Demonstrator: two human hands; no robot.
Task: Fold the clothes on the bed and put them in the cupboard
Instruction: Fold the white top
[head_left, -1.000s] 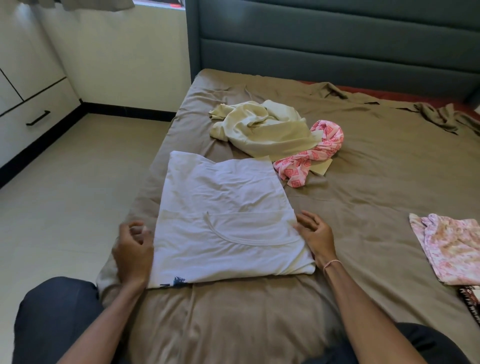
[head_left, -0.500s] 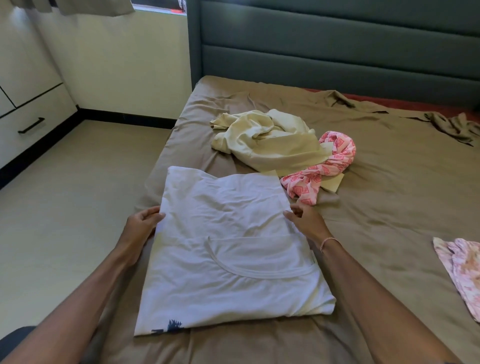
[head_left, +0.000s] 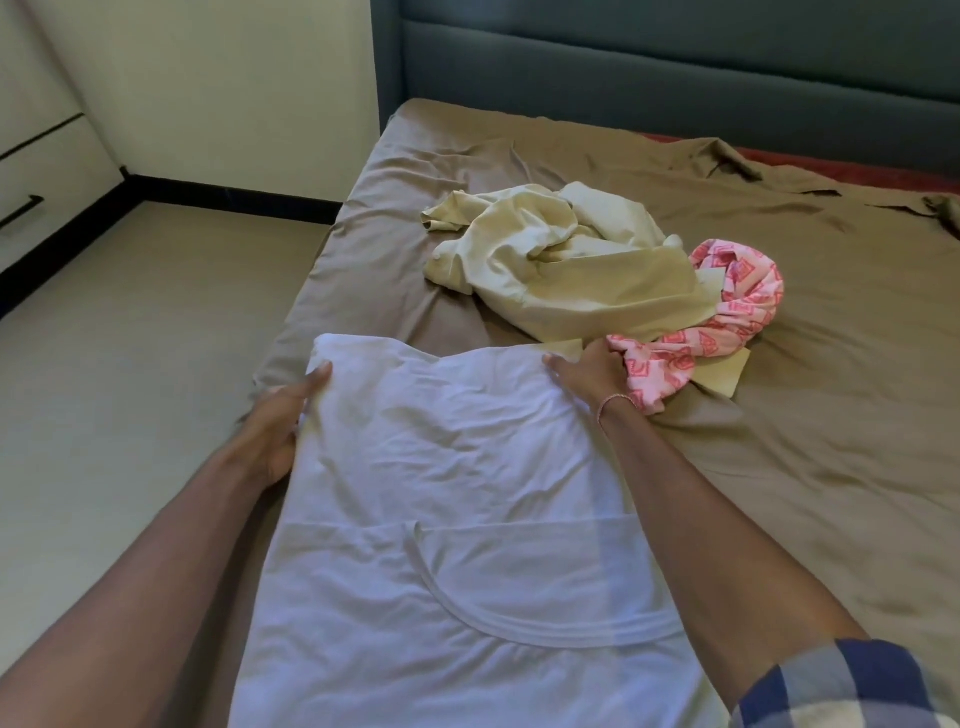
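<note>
One partly folded white cotton t-shirt (head_left: 457, 519) lay flat on brown-sheeted bed (head_left: 779, 441), neckband facing up near the near edge. Two bare hands at its far corners: left hand (head_left: 283, 421) curled round the left edge, thumb on top, gripping the cloth; right hand (head_left: 587, 379) at the right corner, fingers tucked out of sight, grip unclear. Beyond, one crumpled cream shirt (head_left: 561, 265) overlapping one pink patterned garment (head_left: 727, 322), right hand touching the pink one. One white drawer unit (head_left: 36, 171) far left
</note>
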